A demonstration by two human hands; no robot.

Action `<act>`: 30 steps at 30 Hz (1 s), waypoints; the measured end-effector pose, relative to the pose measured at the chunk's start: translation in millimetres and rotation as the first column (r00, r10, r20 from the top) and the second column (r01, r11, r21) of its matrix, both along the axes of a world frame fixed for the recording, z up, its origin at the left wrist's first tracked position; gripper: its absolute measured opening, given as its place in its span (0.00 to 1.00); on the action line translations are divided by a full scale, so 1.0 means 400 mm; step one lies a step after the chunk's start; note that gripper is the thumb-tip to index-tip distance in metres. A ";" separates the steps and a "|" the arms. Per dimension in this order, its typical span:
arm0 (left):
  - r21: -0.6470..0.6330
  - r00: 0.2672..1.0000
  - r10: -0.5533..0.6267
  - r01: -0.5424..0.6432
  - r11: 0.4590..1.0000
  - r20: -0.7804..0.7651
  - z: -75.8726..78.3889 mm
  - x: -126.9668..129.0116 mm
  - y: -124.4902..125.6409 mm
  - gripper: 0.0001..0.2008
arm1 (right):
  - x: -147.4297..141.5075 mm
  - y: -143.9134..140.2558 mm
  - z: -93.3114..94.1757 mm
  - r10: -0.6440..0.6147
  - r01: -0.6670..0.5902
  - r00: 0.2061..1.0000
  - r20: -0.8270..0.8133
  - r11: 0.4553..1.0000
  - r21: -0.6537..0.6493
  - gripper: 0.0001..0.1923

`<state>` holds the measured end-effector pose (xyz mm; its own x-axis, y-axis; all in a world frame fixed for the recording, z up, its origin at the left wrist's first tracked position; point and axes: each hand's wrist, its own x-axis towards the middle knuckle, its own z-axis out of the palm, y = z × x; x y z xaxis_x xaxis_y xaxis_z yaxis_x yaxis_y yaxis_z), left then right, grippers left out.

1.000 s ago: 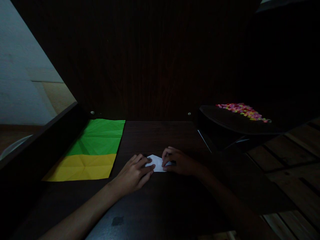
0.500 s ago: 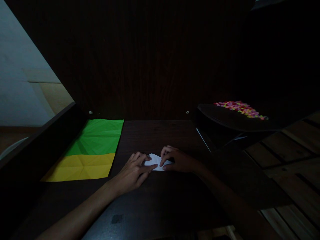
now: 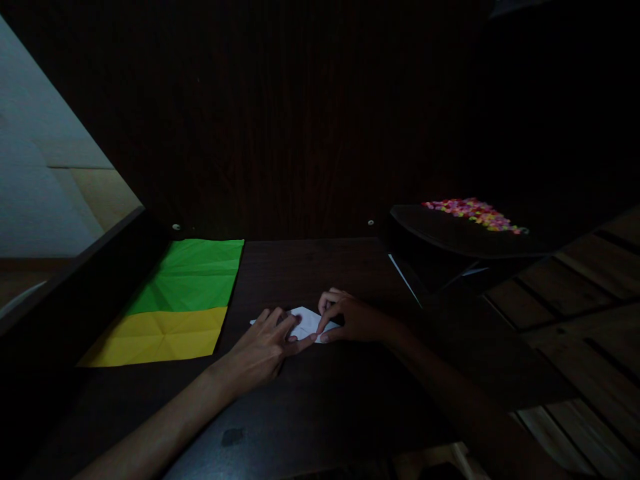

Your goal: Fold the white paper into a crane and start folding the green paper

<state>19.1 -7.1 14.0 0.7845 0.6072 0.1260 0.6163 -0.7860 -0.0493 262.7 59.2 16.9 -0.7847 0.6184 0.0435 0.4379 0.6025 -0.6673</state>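
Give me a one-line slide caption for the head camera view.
Left hand and right hand press a small folded white paper on a dark wooden table.

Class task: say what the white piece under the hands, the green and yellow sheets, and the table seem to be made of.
White piece: thin matte paper, sharply folded to points.
Green sheet and yellow sheet: matte coloured paper, crossed by crease lines.
Table: probably dark wood or veneer, with a faint sheen; too dim to be sure.

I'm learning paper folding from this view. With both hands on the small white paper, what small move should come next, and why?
Probably run the right hand fingertip along the fold to flatten it. The white paper lies on the dark table with the left hand pinning its near side, and both hands meet at the folded edge.
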 end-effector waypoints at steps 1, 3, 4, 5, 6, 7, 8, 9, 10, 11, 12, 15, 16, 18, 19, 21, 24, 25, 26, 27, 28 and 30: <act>0.010 1.000 -0.006 0.006 1.000 -0.016 0.002 -0.001 0.000 0.30 | 0.000 0.000 0.000 -0.002 0.002 1.000 0.002 1.000 0.003 0.07; 0.024 0.999 -0.010 0.011 1.000 -0.042 0.006 -0.002 -0.001 0.31 | -0.001 -0.001 0.000 -0.002 0.002 1.000 0.002 1.000 0.014 0.07; 0.027 0.999 -0.009 0.010 1.000 -0.054 0.008 -0.002 -0.001 0.31 | -0.001 -0.001 0.000 0.000 0.000 1.000 -0.001 1.000 0.019 0.07; 0.030 0.998 -0.007 0.009 1.000 -0.061 0.009 -0.002 -0.001 0.32 | -0.001 -0.001 -0.001 0.004 -0.004 1.000 -0.002 1.000 0.023 0.07; 0.030 0.998 -0.006 0.008 1.000 -0.066 0.011 -0.002 -0.001 0.32 | -0.001 0.000 -0.002 0.008 -0.008 1.000 -0.001 1.000 0.025 0.07; 0.029 0.998 -0.006 0.008 1.000 -0.067 0.011 -0.002 -0.001 0.32 | -0.001 0.000 -0.002 0.008 -0.008 1.000 0.003 1.000 0.025 0.07; 0.023 0.998 -0.010 0.012 1.000 -0.067 0.012 -0.002 -0.001 0.31 | -0.001 0.000 -0.002 0.007 -0.007 1.000 0.009 1.000 0.023 0.07; 0.017 0.998 -0.013 0.015 1.000 -0.064 0.011 -0.002 0.000 0.31 | -0.001 0.001 -0.002 0.006 -0.006 1.000 0.013 1.000 0.022 0.07; 0.014 0.998 -0.015 0.016 1.000 -0.056 0.010 -0.002 0.000 0.30 | -0.001 0.002 -0.002 0.008 -0.009 1.000 0.015 1.000 0.020 0.07; 0.013 0.999 -0.015 0.016 1.000 -0.046 0.009 -0.003 0.001 0.30 | 0.000 0.002 -0.001 0.013 -0.013 1.000 0.016 1.000 0.019 0.07; 0.014 0.999 -0.016 0.017 1.000 -0.037 0.007 -0.005 0.003 0.30 | 0.001 0.003 0.000 0.019 -0.019 1.000 0.016 1.000 0.017 0.07; 0.030 0.999 -0.029 0.030 0.999 -0.026 0.002 -0.014 0.011 0.31 | 0.008 0.005 0.004 0.045 -0.046 0.999 0.018 0.999 0.012 0.08; 0.038 0.999 -0.043 0.044 0.998 -0.032 0.001 -0.018 0.015 0.30 | 0.010 0.005 0.005 0.054 -0.055 0.998 0.018 0.998 0.010 0.09; 0.065 0.996 -0.080 0.083 0.994 -0.050 0.000 -0.025 0.023 0.28 | 0.015 0.005 0.006 0.070 -0.070 0.997 0.012 0.997 0.009 0.10; 0.081 0.993 -0.102 0.107 0.991 -0.057 -0.001 -0.027 0.026 0.26 | 0.017 0.005 0.006 0.077 -0.077 0.997 0.003 0.997 0.011 0.11; 0.114 0.987 -0.148 0.154 0.982 -0.059 -0.002 -0.030 0.030 0.22 | 0.016 0.003 0.003 0.084 -0.083 0.996 -0.029 0.996 0.026 0.10; 0.162 0.980 -0.193 0.196 0.967 -0.038 -0.005 -0.029 0.027 0.17 | 0.011 -0.002 -0.001 0.088 -0.084 0.994 -0.071 0.995 0.057 0.09; 0.182 0.979 -0.201 0.204 0.962 -0.033 -0.007 -0.027 0.025 0.17 | 0.008 -0.004 -0.003 0.090 -0.084 0.993 -0.077 0.994 0.071 0.09; 0.201 0.978 -0.205 0.207 0.957 -0.033 -0.010 -0.026 0.022 0.16 | 0.007 -0.006 -0.004 0.091 -0.084 0.993 -0.081 0.993 0.085 0.09; 0.221 0.977 -0.209 0.212 0.952 -0.035 -0.012 -0.024 0.021 0.16 | 0.005 -0.008 -0.005 0.091 -0.082 0.992 -0.084 0.991 0.102 0.09; 0.243 0.976 -0.214 0.216 0.945 -0.037 -0.015 -0.023 0.020 0.16 | 0.004 -0.009 -0.006 0.090 -0.079 0.992 -0.086 0.989 0.122 0.10; 0.280 0.976 -0.214 0.216 0.935 -0.039 -0.020 -0.022 0.021 0.17 | 0.002 -0.011 -0.006 0.078 -0.063 0.993 -0.090 0.984 0.164 0.10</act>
